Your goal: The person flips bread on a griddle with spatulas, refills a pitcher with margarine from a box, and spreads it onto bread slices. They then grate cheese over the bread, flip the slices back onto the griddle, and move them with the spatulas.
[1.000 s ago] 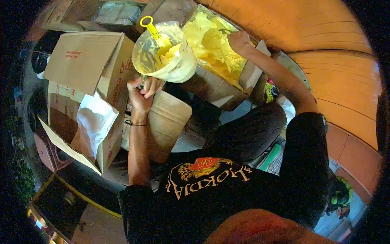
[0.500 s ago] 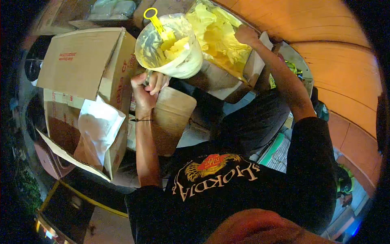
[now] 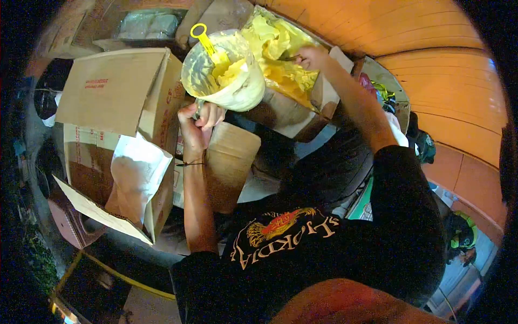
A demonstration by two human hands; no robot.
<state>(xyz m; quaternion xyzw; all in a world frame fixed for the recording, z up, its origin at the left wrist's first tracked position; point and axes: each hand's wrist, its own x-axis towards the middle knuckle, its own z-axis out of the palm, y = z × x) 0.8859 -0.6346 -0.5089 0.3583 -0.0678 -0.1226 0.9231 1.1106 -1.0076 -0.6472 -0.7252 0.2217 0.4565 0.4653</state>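
A whitish tub [image 3: 245, 89] smeared with a soft yellow substance hangs tilted from my left hand [image 3: 203, 120], whose fingers are wrapped round its handle. Inside the tub stands a yellow utensil [image 3: 208, 42] with a ring-shaped end, its lower part in the yellow mass. To the right, a cardboard box [image 3: 288, 110] is lined with yellow-coated film [image 3: 270, 40]. My right hand [image 3: 313, 56] is over the right side of this box, fingers bent and close to the yellow film; what they hold is too blurred to make out.
An open carton [image 3: 102, 89] with a white sheet [image 3: 137, 170] hanging over its side is at the left. Behind it, a box holds plastic-wrapped packs [image 3: 148, 25]. A cardboard flap [image 3: 232, 162] lies below the tub. An orange wall [image 3: 431, 81] rises at the right.
My right hand has moved left and slightly down over the lined box, and the yellow film has shifted. The tub in my left hand sits slightly lower in view.
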